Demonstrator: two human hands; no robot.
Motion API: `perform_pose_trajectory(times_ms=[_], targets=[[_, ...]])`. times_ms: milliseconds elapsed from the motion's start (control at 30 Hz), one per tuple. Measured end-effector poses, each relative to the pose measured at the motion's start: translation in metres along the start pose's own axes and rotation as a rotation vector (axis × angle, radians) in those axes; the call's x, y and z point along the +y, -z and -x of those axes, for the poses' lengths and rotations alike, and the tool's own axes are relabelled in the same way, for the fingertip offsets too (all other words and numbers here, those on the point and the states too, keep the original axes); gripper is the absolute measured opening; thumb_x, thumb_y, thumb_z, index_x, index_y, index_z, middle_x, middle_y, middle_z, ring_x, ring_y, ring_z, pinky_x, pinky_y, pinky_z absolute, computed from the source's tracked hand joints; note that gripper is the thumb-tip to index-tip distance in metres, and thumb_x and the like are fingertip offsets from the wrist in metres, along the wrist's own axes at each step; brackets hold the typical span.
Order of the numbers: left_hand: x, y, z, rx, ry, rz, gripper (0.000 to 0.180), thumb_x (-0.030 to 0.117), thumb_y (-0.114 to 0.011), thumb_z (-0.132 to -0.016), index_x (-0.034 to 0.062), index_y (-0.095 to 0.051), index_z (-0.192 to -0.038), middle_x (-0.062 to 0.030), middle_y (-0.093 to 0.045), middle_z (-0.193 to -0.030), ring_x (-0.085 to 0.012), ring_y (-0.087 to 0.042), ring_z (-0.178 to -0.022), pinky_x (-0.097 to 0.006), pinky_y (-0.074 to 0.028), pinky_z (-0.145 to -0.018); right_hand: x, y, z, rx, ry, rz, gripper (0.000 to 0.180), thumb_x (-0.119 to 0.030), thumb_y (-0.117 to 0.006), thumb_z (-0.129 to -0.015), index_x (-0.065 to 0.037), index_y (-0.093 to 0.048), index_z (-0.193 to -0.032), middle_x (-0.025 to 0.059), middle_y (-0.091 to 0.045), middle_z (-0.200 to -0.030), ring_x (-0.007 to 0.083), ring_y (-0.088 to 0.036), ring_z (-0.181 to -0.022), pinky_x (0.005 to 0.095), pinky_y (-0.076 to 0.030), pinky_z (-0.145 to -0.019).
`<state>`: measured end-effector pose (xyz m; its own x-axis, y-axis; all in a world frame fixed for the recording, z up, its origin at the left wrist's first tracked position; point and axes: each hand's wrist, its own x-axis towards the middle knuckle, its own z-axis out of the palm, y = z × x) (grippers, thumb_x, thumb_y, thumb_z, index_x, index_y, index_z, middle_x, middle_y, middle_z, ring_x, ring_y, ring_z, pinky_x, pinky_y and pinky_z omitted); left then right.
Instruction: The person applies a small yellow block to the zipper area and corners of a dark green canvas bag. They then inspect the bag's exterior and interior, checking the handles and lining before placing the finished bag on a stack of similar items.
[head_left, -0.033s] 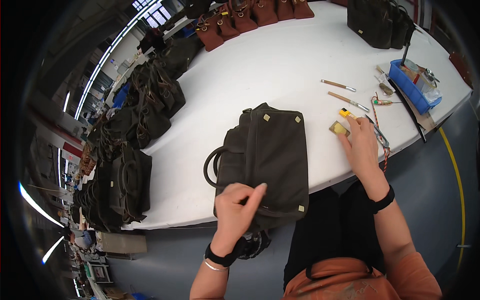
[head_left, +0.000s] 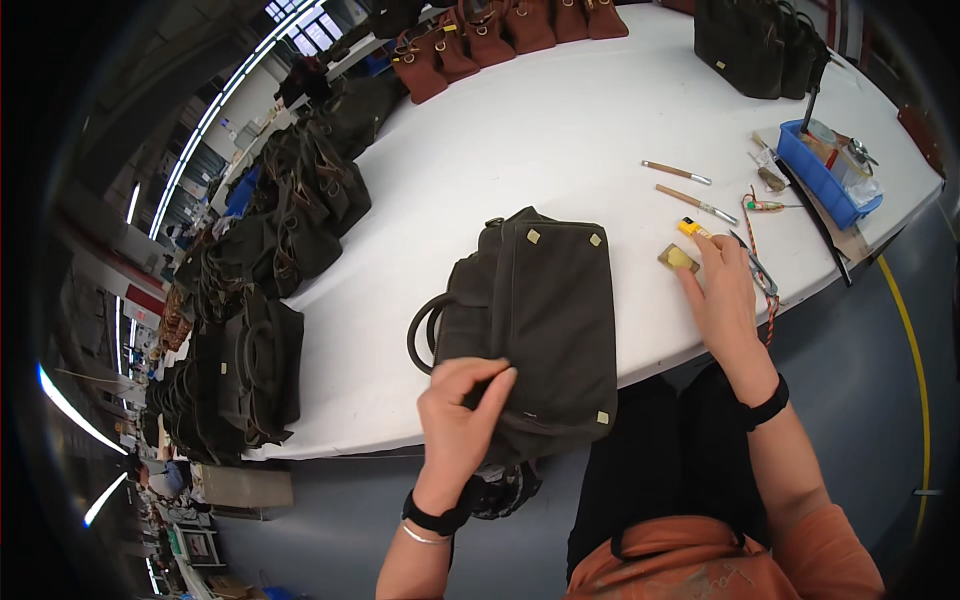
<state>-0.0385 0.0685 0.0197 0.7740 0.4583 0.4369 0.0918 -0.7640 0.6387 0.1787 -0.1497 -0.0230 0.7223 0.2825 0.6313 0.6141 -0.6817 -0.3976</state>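
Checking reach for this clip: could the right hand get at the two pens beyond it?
Probably yes. The right hand rests by a small tan block at the table edge, and the pens lie just beyond on bare tabletop, with nothing between.

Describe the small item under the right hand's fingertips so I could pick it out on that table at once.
On the white table, look just right of the dark olive bag lying bottom-up at the near edge. There the right hand reaches a small flat tan block. Unlike the long thin tools beyond it, it is squat and squarish, with a small yellow piece beside it.
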Motion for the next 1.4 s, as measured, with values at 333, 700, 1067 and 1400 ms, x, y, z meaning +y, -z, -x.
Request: perform_pose_trajectory(times_ms=[333,700,1067,1400], targets=[[-0.012,0.005,-0.007,-0.433,0.388,0.439,0.033,0.014,-0.064,-0.098,0.0026,-0.042,-0.076,0.0047,-0.037,-0.066,-0.0028,-0.035,-0.063,-0.025,-0.034,-0.052,-0.087,0.002,0.021,-0.116,0.234,-0.723,0.014,-0.009,-0.063,-0.094,0.002,-0.065,-0.103,0.0139,-0.067,-0.099,0.0301,-0.063,-0.094,0.0365,-0.051,-0.083],[0.005,0.016,-0.007,-0.460,0.174,0.174,0.020,0.015,-0.066,-0.097,-0.0023,-0.059,-0.089,-0.0056,-0.051,-0.069,-0.0094,-0.047,-0.066,-0.028,-0.041,-0.060,-0.079,-0.042,-0.012,-0.110,-0.413,-1.266,0.014,-0.010,-0.054,-0.099,0.000,-0.062,-0.105,0.0065,-0.065,-0.093,0.0149,-0.064,-0.085,0.0279,-0.054,-0.075],[-0.110,0.030,-0.046,-0.047,0.338,-0.030,0.015,0.011,-0.065,-0.091,-0.0009,-0.066,-0.101,-0.0122,-0.067,-0.069,-0.0214,-0.064,-0.059,-0.033,-0.048,-0.055,-0.061,0.033,0.040,-0.796,-0.515,-1.325,0.010,-0.004,-0.057,-0.096,0.000,-0.064,-0.101,0.0060,-0.068,-0.089,0.0103,-0.064,-0.078,0.0238,-0.053,-0.072],[-0.116,0.068,-0.010,0.447,0.887,0.970,0.005,0.002,-0.056,-0.096,-0.0004,-0.058,-0.092,-0.0085,-0.057,-0.092,-0.0271,-0.066,-0.103,-0.030,-0.058,-0.071,-0.057,0.063,0.038,-0.610,-0.514,-1.265,0.012,-0.005,-0.054,-0.099,0.001,-0.064,-0.102,0.0051,-0.067,-0.087,0.0086,-0.063,-0.079,0.0221,-0.052,-0.072]])
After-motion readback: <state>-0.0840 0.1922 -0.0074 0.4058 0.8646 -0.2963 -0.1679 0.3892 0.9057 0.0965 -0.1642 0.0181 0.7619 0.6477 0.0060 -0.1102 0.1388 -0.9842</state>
